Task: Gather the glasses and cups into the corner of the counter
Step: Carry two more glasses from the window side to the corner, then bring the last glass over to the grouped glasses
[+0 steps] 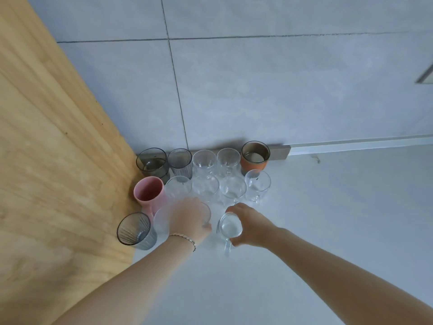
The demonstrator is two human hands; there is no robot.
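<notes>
Both hands set glasses down at the front of the cluster in the counter corner.

The left hand point(189, 219) wraps a frosted tumbler point(164, 219) just right of the pink cup point(150, 193); the right hand point(248, 225) clasps a small clear handled mug point(230, 228) further right, on the white counter point(304, 219), with two rows of glasses behind.

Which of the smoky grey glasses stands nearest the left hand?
The ribbed grey glass at the front, beside the wood panel, left of the left hand. The other two grey glasses stand in the back row.
</notes>
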